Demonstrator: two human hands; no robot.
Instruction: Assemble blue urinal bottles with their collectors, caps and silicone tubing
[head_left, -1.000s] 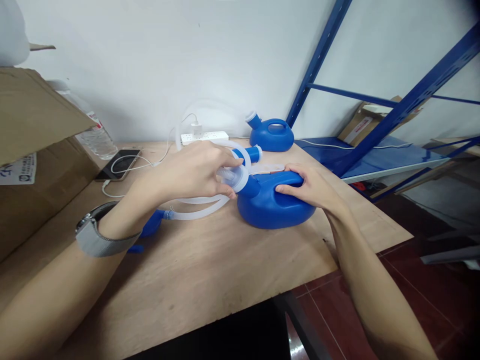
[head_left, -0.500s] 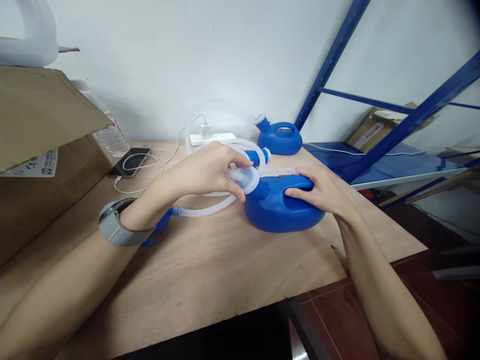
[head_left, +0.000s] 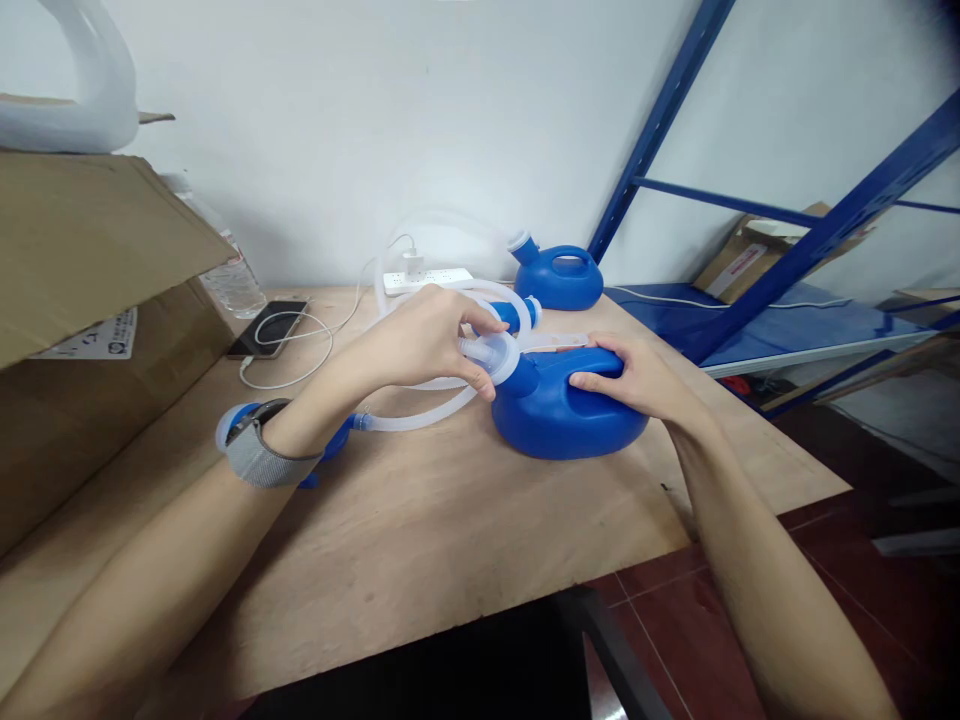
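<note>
A blue urinal bottle (head_left: pixel 566 415) with a loop handle rests on the wooden table, its slanted neck pointing left. Around its handle my right hand (head_left: pixel 634 378) is closed, the thumb through the opening. My left hand (head_left: pixel 442 340) pinches the clear cap (head_left: pixel 500 358) on the bottle's neck between thumb and fingers. A translucent hose (head_left: pixel 420 415) lies in loops behind and below my left hand. Just beyond the bottle is a pale translucent strip (head_left: pixel 555 341). Part of another blue piece (head_left: pixel 337 440) shows behind my left wrist, joined to the hose end.
A second blue bottle (head_left: pixel 559 278) stands at the back by the wall, near a white power strip (head_left: pixel 431 280). To the left are a phone (head_left: pixel 270 328) with a cable, a clear water bottle (head_left: pixel 236 285) and a cardboard box (head_left: pixel 105 400). Blue shelving (head_left: pixel 787 330) is on the right.
The view has shifted slightly, so things on the left appear a little further right. Both hands keep their hold on the cap and the bottle.
</note>
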